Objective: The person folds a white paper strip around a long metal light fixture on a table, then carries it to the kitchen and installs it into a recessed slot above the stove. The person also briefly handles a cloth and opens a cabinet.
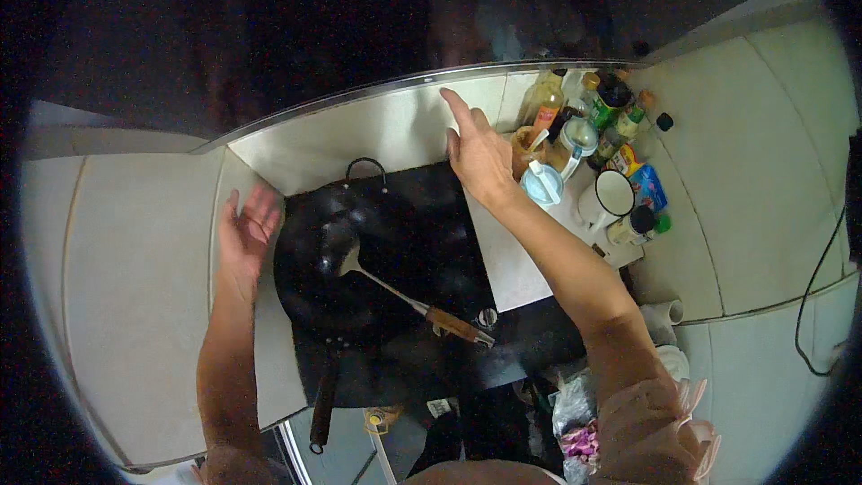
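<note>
Left hand (247, 229) hovering open beside the black wok (346, 256), spatula (409, 298) resting inside; right hand (476, 154) reaching open-fingered toward crowded bottles (593, 112); wok handle (321, 406) fading into shadow, partly indistinct

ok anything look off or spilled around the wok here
Nothing spilled. The spatula lies in the empty wok, its handle jutting over the rim. Bottles and jars crowd the right corner, all upright. Both hands, left and right, are open and hold nothing.

Pale tiled walls (135, 242), metal ledge (377, 90), dark opening above, dim light
</note>
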### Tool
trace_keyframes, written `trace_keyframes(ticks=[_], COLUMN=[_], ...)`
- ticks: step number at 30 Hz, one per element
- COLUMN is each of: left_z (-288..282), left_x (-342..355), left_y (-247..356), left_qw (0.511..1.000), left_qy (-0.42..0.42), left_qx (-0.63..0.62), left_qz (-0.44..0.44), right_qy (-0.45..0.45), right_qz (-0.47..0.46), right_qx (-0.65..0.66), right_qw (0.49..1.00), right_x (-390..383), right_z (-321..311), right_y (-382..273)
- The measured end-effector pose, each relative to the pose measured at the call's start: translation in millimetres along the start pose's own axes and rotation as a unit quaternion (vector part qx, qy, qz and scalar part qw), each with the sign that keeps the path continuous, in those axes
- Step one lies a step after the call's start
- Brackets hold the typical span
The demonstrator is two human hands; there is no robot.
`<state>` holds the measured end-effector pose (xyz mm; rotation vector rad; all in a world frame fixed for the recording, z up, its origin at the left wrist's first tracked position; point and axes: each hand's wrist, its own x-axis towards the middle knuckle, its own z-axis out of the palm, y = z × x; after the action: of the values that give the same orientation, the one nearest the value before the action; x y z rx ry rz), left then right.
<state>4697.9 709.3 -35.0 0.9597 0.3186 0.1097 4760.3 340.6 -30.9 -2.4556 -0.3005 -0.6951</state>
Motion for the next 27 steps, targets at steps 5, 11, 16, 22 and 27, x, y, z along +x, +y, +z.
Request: trace_keyframes(ticks=[5,11,16,22,27], left_z=[-2.7,-10.0,-21.5,-27.3,-21.9], left_x=[-35.3,-63.7,-77.1,-95.6,-110.0], left_y=[-37.6,-54.6,-60.0,-63.9,-69.4], left_qw=[0.998,0.997,0.996,0.993,0.99], left_qy=[-0.015,-0.019,-0.026,-0.044,-0.077], left_qx=[0.017,0.017,0.022,0.041,0.031], left_qz=[-0.053,-0.07,-0.082,-0.102,-0.114], right_qy=[0.024,0.026,0.015,-0.08,-0.103], right_qz=[-0.016,-0.044,-0.04,0.035,0.057], right_qx=[-0.025,-0.065,-0.107,-0.084,-0.036], right_qw=[0.999,0.997,0.993,0.993,0.992], right_x=[8.7,14.0,12.9,21.4,9.4], right_z=[2.9,6.5,10.9,4.6,16.1], right_y=[-3.1,-9.2,-12.8,-29.8,-24.8])
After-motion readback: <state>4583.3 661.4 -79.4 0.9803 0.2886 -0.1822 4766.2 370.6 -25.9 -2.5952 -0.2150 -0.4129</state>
